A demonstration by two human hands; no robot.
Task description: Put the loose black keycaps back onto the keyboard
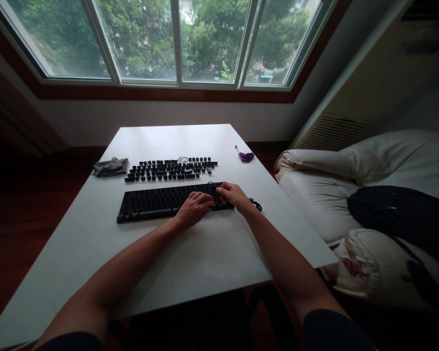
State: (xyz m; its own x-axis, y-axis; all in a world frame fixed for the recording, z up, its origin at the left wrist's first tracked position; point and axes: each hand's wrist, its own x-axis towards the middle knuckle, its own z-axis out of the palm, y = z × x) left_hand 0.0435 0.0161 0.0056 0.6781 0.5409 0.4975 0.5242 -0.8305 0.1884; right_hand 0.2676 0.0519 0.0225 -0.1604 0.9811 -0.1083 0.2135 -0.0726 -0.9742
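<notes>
A black keyboard lies on the white table, its key field looking bare of most caps. Over its right part, my left hand bends with fingers close together, thumb and fingertips near each other at the keys. What they grip is too small to make out. Just right of it, my right hand is closed in a pinch above the number-pad end, its fingertips hiding whatever is between them. Behind the keyboard, loose black keycaps stand in rows. A thin pale wire loop lies at the back of those rows.
A grey cloth lies at the table's left edge. A small purple item with a thin stem lies at the back right. A black cable curls beside the keyboard. Right of the table stands a pale sofa with a dark bag.
</notes>
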